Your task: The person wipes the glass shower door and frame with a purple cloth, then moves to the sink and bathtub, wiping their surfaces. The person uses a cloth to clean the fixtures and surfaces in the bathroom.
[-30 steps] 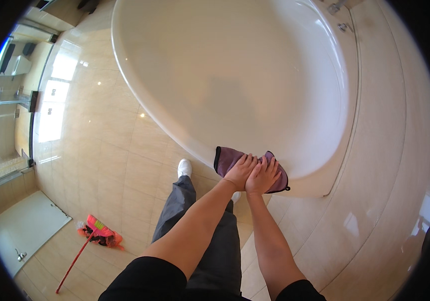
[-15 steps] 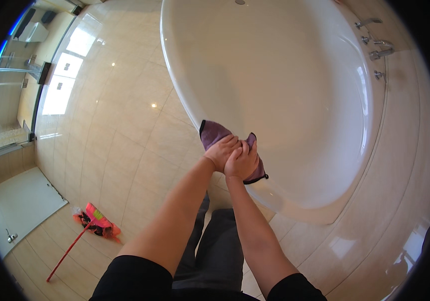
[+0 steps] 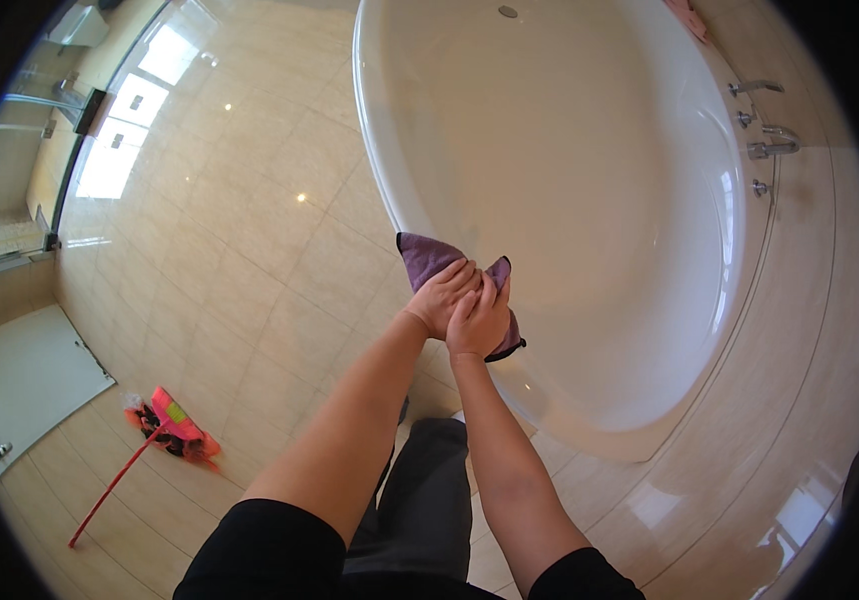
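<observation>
A purple cloth with black edging is bunched between my two hands, over the near left rim of a white bathtub. My left hand is closed on its left part, and a corner sticks out past the fingers. Close against it, my right hand grips the right part, its fingers overlapping those of the left. The cloth's lower corner hangs out below the right hand. Whether the cloth touches the rim under my hands cannot be made out.
Chrome taps and a spout line the tub's right ledge. A pink broom with a red handle lies on the tiled floor at lower left, beside a clear and orange bag. A white door and a glass shower partition stand left.
The view has shifted: the far part of the tub sits further right, and the broom and door further left. Both hands keep their hold on the cloth, nearly in the same place.
</observation>
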`<move>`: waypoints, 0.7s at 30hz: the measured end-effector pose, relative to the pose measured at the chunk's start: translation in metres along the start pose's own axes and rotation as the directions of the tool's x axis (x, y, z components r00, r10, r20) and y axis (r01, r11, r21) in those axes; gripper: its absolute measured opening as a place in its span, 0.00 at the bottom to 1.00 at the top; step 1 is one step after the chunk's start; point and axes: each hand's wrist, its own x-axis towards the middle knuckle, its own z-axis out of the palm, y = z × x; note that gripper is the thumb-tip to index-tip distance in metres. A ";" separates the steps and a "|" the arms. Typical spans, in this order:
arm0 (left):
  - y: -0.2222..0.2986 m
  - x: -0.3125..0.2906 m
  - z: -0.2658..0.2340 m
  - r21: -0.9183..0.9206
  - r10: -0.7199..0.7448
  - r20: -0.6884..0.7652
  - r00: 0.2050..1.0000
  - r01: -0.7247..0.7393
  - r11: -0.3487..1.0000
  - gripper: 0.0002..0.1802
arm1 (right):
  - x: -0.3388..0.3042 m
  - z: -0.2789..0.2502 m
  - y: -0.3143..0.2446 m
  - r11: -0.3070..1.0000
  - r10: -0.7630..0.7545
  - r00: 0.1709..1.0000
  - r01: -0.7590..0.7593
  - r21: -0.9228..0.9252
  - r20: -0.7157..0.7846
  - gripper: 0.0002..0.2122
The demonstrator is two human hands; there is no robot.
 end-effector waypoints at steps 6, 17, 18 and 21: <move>-0.008 -0.002 0.002 -0.061 0.018 -0.041 0.999 -0.021 0.998 0.28 | 0.000 0.007 0.002 1.000 0.022 1.000 -0.022 -0.006 0.009 0.21; -0.014 0.003 -0.006 0.002 0.051 0.120 0.991 -0.052 0.999 0.31 | 0.005 0.010 -0.005 0.991 0.125 0.992 -0.125 0.044 0.004 0.19; -0.015 0.003 -0.006 0.021 0.051 0.164 0.985 -0.055 0.998 0.31 | 0.005 0.010 -0.005 0.988 0.148 0.989 -0.148 0.046 0.014 0.19; -0.018 0.007 -0.005 0.044 0.056 0.311 0.949 -0.073 0.996 0.32 | 0.006 0.013 -0.004 0.974 0.220 0.975 -0.221 0.054 0.027 0.18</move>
